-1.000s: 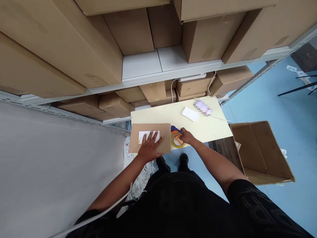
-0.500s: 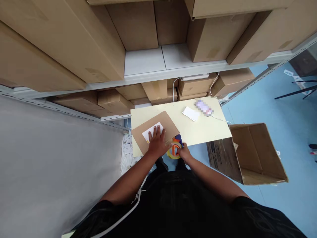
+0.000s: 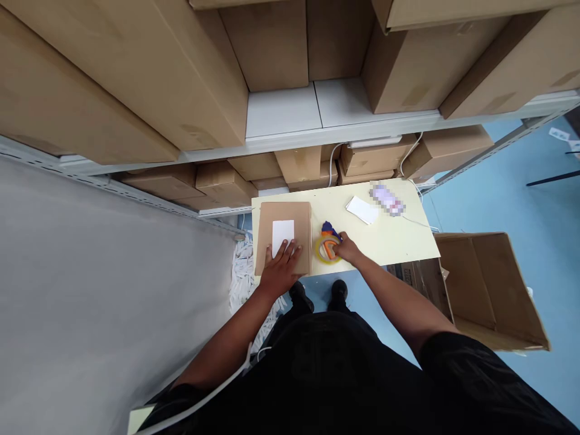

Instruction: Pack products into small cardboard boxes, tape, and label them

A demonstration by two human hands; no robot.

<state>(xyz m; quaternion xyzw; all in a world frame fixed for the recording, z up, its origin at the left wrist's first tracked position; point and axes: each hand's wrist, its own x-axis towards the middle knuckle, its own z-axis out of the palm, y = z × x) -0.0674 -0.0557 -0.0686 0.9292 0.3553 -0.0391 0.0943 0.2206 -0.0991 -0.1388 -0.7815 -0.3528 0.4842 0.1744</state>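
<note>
A flat brown cardboard box (image 3: 267, 232) lies at the left end of the pale yellow table (image 3: 385, 241). On its top is a white card (image 3: 283, 231), partly covered by my fingers. My left hand (image 3: 280, 272) rests on the box and card with its fingers spread. To the right of the box, over the table's front part, my right hand (image 3: 347, 249) grips a tape dispenser (image 3: 327, 228), blue and orange, with a yellowish tape roll. Its handle is partly hidden by my fingers.
A stack of white cards (image 3: 361, 209) lies further back, beside a blurred purple item (image 3: 386, 200). An opened large carton (image 3: 496, 284) stands right of the table. Shelves with cartons (image 3: 299, 163) rise behind; shredded paper (image 3: 243, 272) lies at the left.
The box has turned to lie square with the table. My right hand has brought the tape dispenser from the front edge onto or above the tabletop. My left hand has shifted lower on the box.
</note>
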